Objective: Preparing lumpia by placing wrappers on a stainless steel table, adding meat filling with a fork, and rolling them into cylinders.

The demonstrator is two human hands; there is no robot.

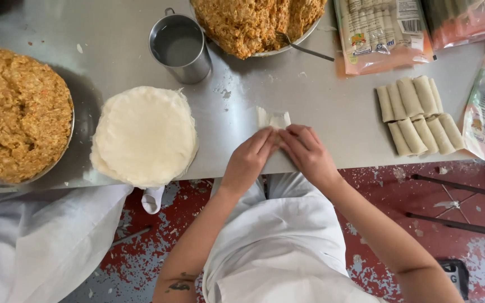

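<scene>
Both hands are down on one thin wrapper (273,119) that lies on the grey metal counter (332,106), close to its near edge. The left hand (249,157) and the right hand (308,152) sit side by side, almost touching. Their fingers are curled over the near part of the wrapper, so each grip is closed on it. They seem to press it into a roll, and only the far end of the wrapper peeks out past the fingertips.

Left of the wrapper is a round stack of flat white wrappers (144,134), near enough to grab the next one. Farther left of it is a big bowl of orange-brown filling (18,112). Behind the wrapper stands a metal cup of water (179,47), likely for wetting an edge so it sticks. Just right of the cup is a second bowl of filling (254,22) with a spoon (304,47) stuck in it. Right of the wrapper, well apart, finished rolls (419,115) lie in two neat rows, out of the way. Plastic packets (383,33) lie behind the rolls.
</scene>
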